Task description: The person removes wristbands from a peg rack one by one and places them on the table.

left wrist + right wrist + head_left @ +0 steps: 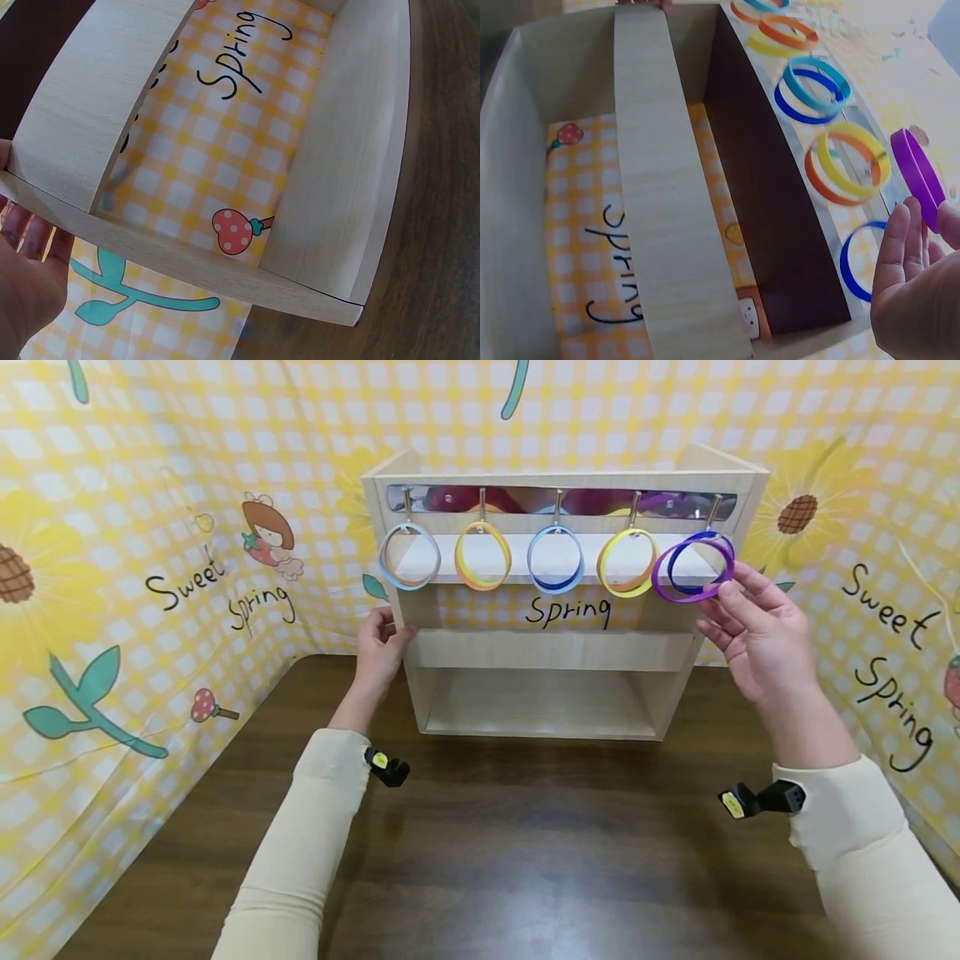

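A purple silicone wristband is pinched between the thumb and fingers of my right hand. It overlaps a dark blue wristband on the rightmost hook in the head view, while the right wrist view shows it tilted beside that blue band. My left hand grips the left side panel of a pale wooden shelf, thumb at the front edge and fingers on the outer face. Across the shelf's upper front runs a shiny metal hook rail.
The other hooks carry wristbands in light blue, dark blue, yellow and orange, such as the yellow one beside the rightmost hook. The shelf stands on a dark wooden table. Yellow checked cloth surrounds it at the back and sides.
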The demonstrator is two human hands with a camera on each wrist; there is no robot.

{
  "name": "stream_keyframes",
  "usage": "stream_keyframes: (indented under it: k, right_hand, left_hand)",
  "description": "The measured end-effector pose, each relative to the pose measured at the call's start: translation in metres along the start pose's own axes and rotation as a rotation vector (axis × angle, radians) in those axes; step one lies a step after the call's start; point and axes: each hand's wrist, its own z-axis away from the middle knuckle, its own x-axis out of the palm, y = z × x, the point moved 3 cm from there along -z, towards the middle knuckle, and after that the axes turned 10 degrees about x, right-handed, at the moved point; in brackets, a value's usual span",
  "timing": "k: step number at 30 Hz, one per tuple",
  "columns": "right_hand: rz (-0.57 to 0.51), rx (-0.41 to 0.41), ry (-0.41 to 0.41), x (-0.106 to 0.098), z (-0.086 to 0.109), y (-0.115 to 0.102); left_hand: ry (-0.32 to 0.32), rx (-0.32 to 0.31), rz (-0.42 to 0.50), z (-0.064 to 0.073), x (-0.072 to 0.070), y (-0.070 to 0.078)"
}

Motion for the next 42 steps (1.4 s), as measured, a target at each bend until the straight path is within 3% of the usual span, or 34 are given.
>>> stream_keyframes:
  k: [3, 12, 21, 29, 42]
  right_hand:
    - [0.015, 0.003, -0.019, 0.003, 0.005, 0.007]
    - [0.105, 0.046, -0.11, 0.008, 0.017, 0.037]
    - [0.23, 0.14, -0.151, 0.01, 0.025, 0.082]
    - [0.371, 0.239, -0.14, 0.012, 0.03, 0.126]
    - [0.511, 0.358, -0.164, 0.015, 0.029, 0.186]
  left_hand:
    - [-0.012, -0.012, 0.004, 0.003, 0.002, 0.009]
    - [-0.005, 0.001, 0.027, 0.003, 0.001, 0.008]
    - [-0.021, -0.008, 0.034, 0.003, 0.001, 0.007]
    - [-0.026, 0.001, 0.037, 0.003, 0.0, 0.005]
    - [-0.039, -0.005, 0.031, 0.002, -0.001, 0.006]
